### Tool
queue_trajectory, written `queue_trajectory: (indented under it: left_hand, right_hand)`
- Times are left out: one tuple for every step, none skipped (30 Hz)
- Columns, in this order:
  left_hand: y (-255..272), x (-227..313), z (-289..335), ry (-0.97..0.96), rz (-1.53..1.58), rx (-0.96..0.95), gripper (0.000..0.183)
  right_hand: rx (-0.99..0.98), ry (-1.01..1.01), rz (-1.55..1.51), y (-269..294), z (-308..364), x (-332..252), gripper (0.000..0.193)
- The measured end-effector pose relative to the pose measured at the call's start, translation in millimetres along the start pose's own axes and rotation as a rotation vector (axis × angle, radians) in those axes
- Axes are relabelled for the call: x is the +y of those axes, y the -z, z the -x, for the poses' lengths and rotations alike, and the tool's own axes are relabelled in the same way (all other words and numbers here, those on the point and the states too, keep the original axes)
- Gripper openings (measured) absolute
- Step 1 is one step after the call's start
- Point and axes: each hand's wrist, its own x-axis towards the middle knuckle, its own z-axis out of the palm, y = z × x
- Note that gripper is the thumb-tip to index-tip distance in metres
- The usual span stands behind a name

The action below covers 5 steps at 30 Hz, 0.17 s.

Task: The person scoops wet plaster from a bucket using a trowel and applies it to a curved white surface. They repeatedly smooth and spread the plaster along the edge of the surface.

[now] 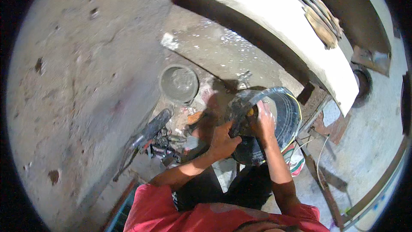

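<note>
Black round rubber tyre (288,118) with a yellow line along its edge sits in front of my legs. My left hand (225,139) is closed around the tyre's left side. My right hand (264,124) reaches inside the ring, its fingers bent and partly hidden. Something pale shows by those fingers, too blurred to name. A small orange-yellow spot (250,112) lies beside them, within the dark inner part of the tyre.
A grey bucket (164,85) stands beyond my left hand. Cluttered tools (156,124) lie left of my knees. A white ledge (266,4) curves across the far side, bearing a tan bundle (322,23). Another black tyre (365,87) rests at right. Wet floor (201,38) glistens ahead.
</note>
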Motion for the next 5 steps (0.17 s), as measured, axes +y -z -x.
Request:
queue_trajectory:
  left_hand:
    - [9.1, 0.4, 7.5, 0.043, 0.01, 0.024, 0.046]
    - [18.0, 1.9, 12.0, 0.085, 0.098, 0.068, 0.046]
    - [26.8, 3.3, 16.9, 0.158, 0.176, 0.091, 0.046]
    - [35.1, 4.1, 20.1, 0.236, 0.271, 0.104, 0.045]
    - [43.3, 3.3, 19.6, 0.228, 0.267, 0.116, 0.045]
  right_hand:
    - [-0.089, -0.009, 0.03, -4.0, -8.0, -12.5, 0.07]
    - [-0.085, 0.11, 0.056, -7.9, -15.3, -23.8, 0.07]
    - [-0.094, 0.196, 0.088, -12.1, -19.6, -34.0, 0.07]
    - [-0.112, 0.276, 0.139, -16.0, -22.7, -42.1, 0.07]
    - [-0.105, 0.285, 0.131, -18.4, -26.1, -48.5, 0.07]
